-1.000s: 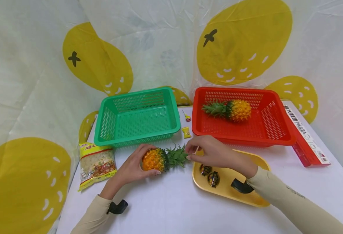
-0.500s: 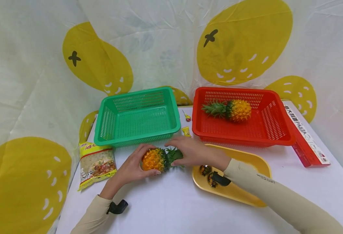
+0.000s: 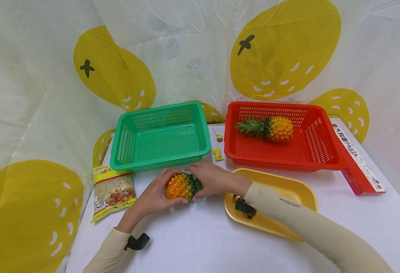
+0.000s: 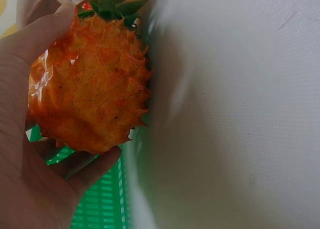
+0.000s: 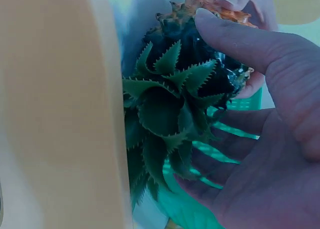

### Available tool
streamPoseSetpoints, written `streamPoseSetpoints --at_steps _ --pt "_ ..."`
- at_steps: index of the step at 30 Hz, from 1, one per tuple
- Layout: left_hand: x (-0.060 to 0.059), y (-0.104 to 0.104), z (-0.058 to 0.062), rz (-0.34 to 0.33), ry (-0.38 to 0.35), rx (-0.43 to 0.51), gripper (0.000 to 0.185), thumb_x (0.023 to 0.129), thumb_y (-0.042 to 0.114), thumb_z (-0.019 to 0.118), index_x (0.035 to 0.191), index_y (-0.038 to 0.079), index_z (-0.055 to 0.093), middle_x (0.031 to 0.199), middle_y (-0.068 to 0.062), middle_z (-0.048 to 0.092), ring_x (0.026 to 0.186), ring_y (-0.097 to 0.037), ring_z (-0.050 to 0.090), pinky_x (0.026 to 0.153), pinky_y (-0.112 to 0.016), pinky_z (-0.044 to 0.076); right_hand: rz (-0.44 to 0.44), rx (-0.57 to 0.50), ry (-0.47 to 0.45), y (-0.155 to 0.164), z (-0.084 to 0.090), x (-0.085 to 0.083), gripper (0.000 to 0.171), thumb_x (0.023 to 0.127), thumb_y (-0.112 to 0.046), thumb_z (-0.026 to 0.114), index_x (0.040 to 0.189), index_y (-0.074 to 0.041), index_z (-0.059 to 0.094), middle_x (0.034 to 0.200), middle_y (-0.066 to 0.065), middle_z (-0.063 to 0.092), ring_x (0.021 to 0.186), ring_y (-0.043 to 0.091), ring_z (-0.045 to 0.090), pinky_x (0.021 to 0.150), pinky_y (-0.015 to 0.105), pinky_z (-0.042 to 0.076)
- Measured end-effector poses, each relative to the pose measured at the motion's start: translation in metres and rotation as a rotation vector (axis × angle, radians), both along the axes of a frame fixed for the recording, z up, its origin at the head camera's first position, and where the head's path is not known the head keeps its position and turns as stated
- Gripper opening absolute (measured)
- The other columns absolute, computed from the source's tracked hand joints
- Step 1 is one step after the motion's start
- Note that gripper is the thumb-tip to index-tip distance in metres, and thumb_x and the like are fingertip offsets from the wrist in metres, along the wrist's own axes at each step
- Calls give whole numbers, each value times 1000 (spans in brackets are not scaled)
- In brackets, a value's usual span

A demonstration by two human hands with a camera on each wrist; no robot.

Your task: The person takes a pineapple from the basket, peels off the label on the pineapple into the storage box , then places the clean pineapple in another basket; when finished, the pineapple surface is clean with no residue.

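Two hands hold one pineapple (image 3: pixel 180 186) on the white surface (image 3: pixel 200 235), before the green basket (image 3: pixel 160 135): left hand (image 3: pixel 153 195) fingers curl round the fruit body, right hand (image 3: pixel 211 179) fingers close over the crown. Risk: glossy skin and spiky leaves may let it slip.

Your left hand (image 4: pixel 22 154) cups the orange pineapple (image 4: pixel 90 89), thumb along its top and fingers (image 4: pixel 85 166) curled under it. Its green leaves (image 4: pixel 112 4) point away. The white counter (image 4: pixel 235 119) fills the right; green basket mesh (image 4: pixel 100 204) shows below.
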State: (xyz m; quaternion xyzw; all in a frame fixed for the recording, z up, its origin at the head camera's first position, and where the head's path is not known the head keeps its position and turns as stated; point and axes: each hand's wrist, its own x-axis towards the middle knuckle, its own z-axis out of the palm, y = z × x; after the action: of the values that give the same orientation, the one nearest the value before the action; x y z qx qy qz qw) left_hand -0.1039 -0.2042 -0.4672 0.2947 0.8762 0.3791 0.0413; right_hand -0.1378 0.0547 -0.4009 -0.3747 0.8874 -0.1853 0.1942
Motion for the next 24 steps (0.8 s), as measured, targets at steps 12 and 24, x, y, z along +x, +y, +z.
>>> streamPoseSetpoints --at_steps 12,24 --pt "0 1 1 3 -17 4 83 80 62 87 148 31 51 145 10 47 126 -15 53 105 -51 48 -18 74 -21 -9 -11 -2 102 80 -45 94 158 -5 42 153 11 51 139 28 48 116 47 38" --pt "0 0 0 -3 -2 1 84 81 60 88 149 29 50 146 9 47 127 -16 54 105 -51 48 -23 84 -29 -15 -16 -3 92 79 -41 96 151 -10 48 138 5 58 126 24 54 107 44 47"
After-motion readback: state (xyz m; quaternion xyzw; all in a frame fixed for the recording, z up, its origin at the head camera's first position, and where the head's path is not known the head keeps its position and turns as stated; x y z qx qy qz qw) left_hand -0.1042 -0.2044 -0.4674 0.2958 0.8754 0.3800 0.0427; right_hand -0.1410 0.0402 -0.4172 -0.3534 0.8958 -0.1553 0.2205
